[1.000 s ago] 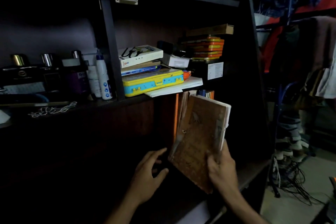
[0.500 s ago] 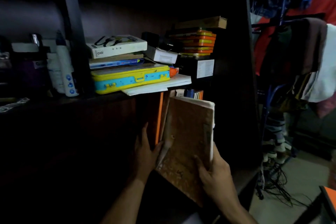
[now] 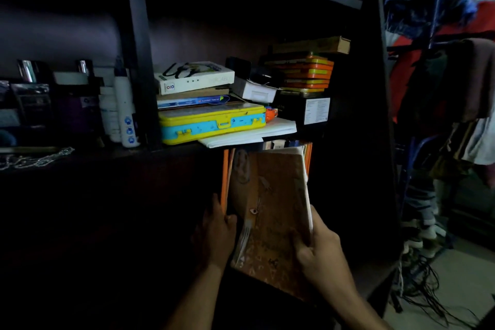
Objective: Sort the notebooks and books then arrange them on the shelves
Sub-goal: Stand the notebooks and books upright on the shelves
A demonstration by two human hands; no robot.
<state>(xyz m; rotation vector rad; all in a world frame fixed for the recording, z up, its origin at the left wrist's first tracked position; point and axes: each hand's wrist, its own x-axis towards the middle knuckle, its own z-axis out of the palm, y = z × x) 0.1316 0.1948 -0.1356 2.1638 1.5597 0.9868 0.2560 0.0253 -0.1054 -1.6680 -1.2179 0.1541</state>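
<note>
Right hand [image 3: 320,252] fingers grip worn brown book [image 3: 270,206] | left hand [image 3: 217,233] flat against orange books [image 3: 224,177] | dark lower shelf [image 3: 375,284] interior unreadable

Brown speckled book [image 3: 270,211], yellow-and-blue case [image 3: 211,123], orange-and-yellow stacked tins [image 3: 302,73], dark shelf [image 3: 134,35].

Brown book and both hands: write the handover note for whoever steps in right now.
Right hand grips the brown book at its lower right edge, tilted, its top reaching under the upper shelf.
Left hand lies with straight fingers against the orange-edged books standing in the lower compartment, beside the brown book.
Done: a few books stand upright in that compartment.
Left: slide the brown book in next to them and stand it straight. The yellow case and the stack on the upper shelf look unsorted; further books cannot be made out in the dark.
</note>
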